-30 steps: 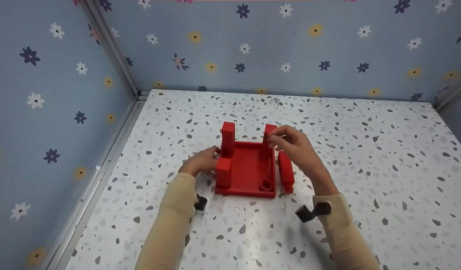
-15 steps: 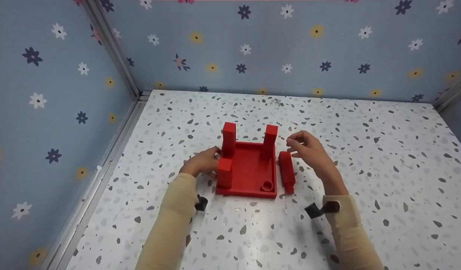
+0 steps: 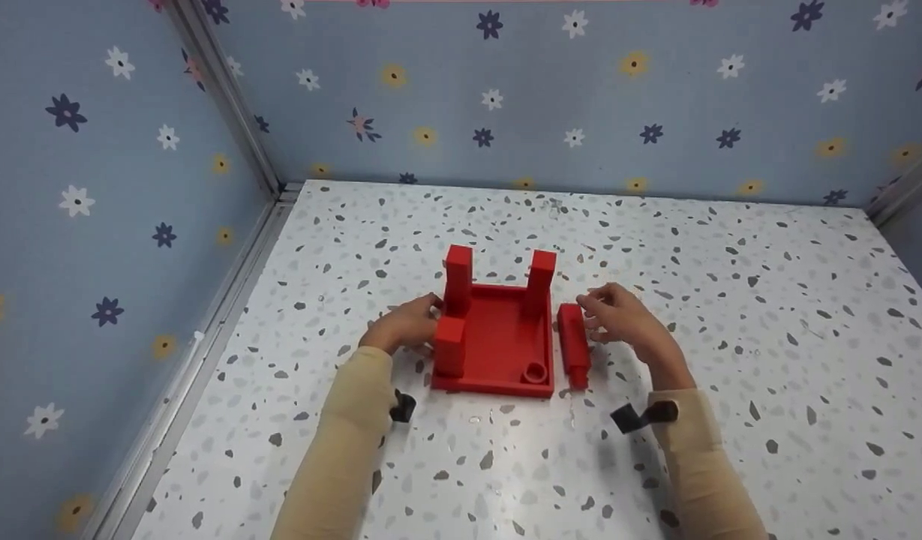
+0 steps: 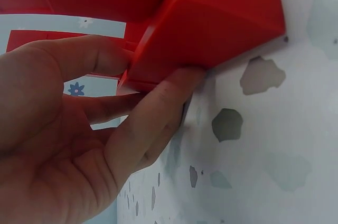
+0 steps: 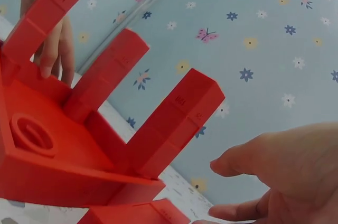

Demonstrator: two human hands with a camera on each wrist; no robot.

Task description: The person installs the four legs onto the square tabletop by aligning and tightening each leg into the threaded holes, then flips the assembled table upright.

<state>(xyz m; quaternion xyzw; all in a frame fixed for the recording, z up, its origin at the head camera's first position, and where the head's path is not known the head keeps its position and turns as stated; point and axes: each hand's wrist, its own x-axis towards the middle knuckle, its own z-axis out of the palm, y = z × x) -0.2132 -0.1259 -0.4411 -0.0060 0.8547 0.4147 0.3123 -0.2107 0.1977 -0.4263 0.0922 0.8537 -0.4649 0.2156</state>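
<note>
A red square tabletop [image 3: 498,341] lies upside down, with three legs [image 3: 459,279] standing at its corners. Its near right corner has a bare round socket [image 3: 534,372]. My left hand [image 3: 403,324] grips the left edge; in the left wrist view, the thumb and fingers [image 4: 158,110] press against the red side near the table surface. To the right of the tabletop lies a loose red leg [image 3: 573,341], its narrower peg end towards me. My right hand [image 3: 626,319] is beside the leg's far end, thumb and fingers [image 5: 240,158] apart; whether a fingertip touches it is unclear.
The speckled white worktop [image 3: 768,315] extends on both sides. A flowered blue wall [image 3: 536,90] stands behind, and another with a metal rail [image 3: 198,360] closes off the left. Black wrist cameras [image 3: 644,416] stick out from the sleeves.
My right hand has left the far right standing leg, moving right and then down towards the loose leg. The left hand stays at the tabletop's edge.
</note>
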